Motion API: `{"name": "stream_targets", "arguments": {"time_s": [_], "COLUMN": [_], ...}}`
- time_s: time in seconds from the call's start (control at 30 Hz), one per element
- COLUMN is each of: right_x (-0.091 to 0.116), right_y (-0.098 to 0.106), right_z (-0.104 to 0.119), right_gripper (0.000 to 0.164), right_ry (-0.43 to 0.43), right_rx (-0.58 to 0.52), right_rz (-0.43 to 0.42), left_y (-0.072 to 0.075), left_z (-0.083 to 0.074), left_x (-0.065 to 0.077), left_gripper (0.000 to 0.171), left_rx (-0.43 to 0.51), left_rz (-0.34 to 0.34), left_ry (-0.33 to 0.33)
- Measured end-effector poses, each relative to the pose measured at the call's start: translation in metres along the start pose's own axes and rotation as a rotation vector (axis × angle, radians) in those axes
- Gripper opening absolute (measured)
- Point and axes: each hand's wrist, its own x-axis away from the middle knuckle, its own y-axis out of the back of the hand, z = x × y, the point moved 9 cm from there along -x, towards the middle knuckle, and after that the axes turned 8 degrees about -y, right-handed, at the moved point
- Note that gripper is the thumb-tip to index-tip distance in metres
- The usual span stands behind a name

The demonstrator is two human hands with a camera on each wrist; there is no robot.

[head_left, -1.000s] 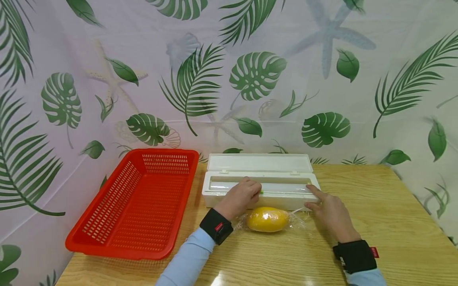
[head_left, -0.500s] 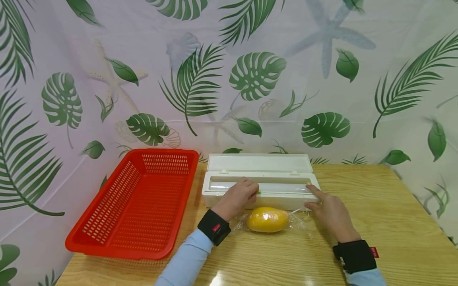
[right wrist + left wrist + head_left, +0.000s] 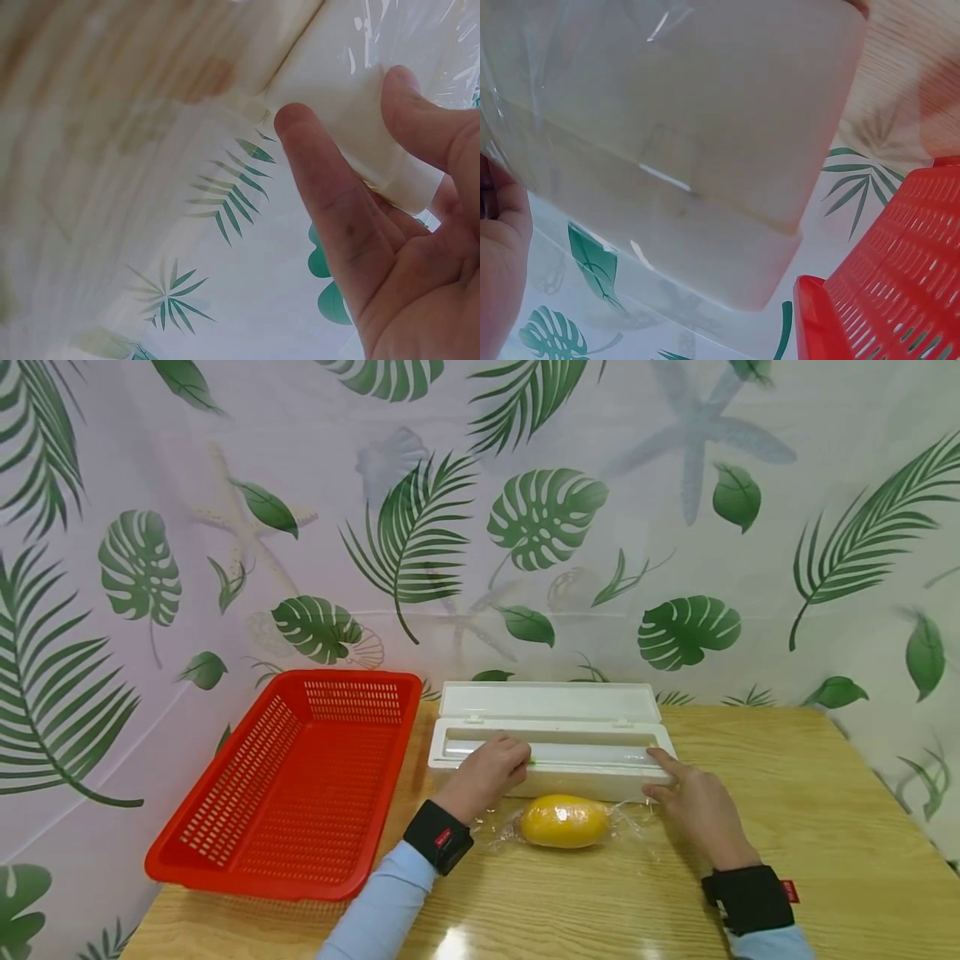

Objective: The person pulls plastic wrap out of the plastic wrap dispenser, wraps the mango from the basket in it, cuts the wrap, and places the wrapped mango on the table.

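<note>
A white cling film box [image 3: 577, 787] lies lengthwise on the table, its hinged lid [image 3: 547, 702] tipped back. Inside is a roll of film [image 3: 585, 752]. My left hand [image 3: 483, 777], fingers curled, pinches a small cutter slider on the front rail; only a green bit [image 3: 532, 761] shows. My right hand [image 3: 701, 810] grips the box's right end, index finger on top and thumb at the front. In front lies a yellow, mango-like fruit [image 3: 566, 821] in clear film with loose ends. Film sheet hangs over the box face [image 3: 705, 150] in the left wrist view.
A red plastic basket [image 3: 307, 802] with perforated sides stands to the left of the box. The wooden table [image 3: 795, 793] extends right and forward. Behind it hangs a leaf-patterned cloth [image 3: 450, 527].
My left hand has slid left along the box's front rail, taking the green slider with it. The right hand keeps its grip on the right end. The view has shifted slightly.
</note>
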Motion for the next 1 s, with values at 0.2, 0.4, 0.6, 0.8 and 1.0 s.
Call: {"name": "stream_targets", "arguments": {"time_s": [0.2,0.4,0.6,0.8,1.0], "right_x": [0.000,-0.002,-0.002,-0.002,-0.002], "right_y": [-0.002,-0.002,-0.001,-0.001,-0.001], "right_z": [-0.002,-0.003,-0.003,-0.003,-0.002], "right_gripper": [0.060,0.060,0.061,0.060,0.060], "right_ry": [-0.004,-0.012,-0.013,-0.005,0.007], "right_rx": [0.007,0.010,0.023,0.026,0.032], "right_rz": [0.003,0.009,0.003,-0.003,-0.014], "left_y": [0.001,0.003,0.010,0.010,0.010], "left_z": [0.001,0.005,0.010,0.011,0.012], "left_x": [0.002,0.005,0.010,0.015,0.021], "left_gripper": [0.018,0.020,0.022,0.019,0.021], "left_rx": [0.001,0.017,0.012,-0.026,-0.028], "left_rz": [-0.021,-0.049,-0.107,-0.132,-0.185], "left_ry": [0.007,0.023,0.040,0.056,0.101]}}
